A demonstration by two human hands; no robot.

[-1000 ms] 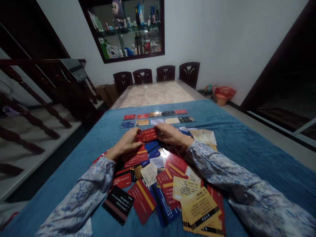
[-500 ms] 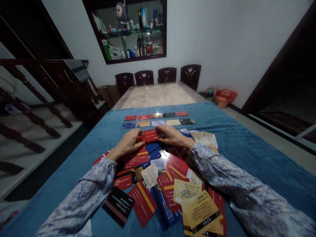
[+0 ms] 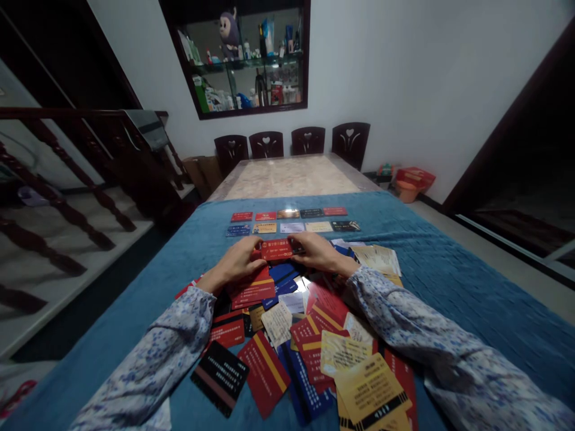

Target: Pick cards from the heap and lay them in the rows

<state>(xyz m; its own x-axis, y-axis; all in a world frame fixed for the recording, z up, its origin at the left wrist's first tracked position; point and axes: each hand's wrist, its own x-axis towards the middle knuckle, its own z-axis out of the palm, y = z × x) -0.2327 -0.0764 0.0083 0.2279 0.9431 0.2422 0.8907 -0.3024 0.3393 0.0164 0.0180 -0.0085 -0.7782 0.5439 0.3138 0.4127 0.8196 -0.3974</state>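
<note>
On blue cloth (image 3: 442, 281), loose cards (image 3: 308, 329) crowd near left hand (image 3: 239, 258) and right hand (image 3: 318, 254), both pinching one red card (image 3: 276, 249)

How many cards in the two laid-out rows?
10. Far row, left to right: red, red, gold, dark, red. Near row: blue, yellow, pale, cream, black. None looks hidden.

You hold a red card (image 3: 277, 249) just below the frame's centre, long edges running across, its pale-printed face toward you, one short end in your left hand (image 3: 237, 261) and the other in your right hand (image 3: 318, 252). A loose, overlapping card pile (image 3: 265, 372), red, blue, black, gold and white, fills the lower middle. Above, ten cards (image 3: 291, 228) lie in two rows of five.
</note>
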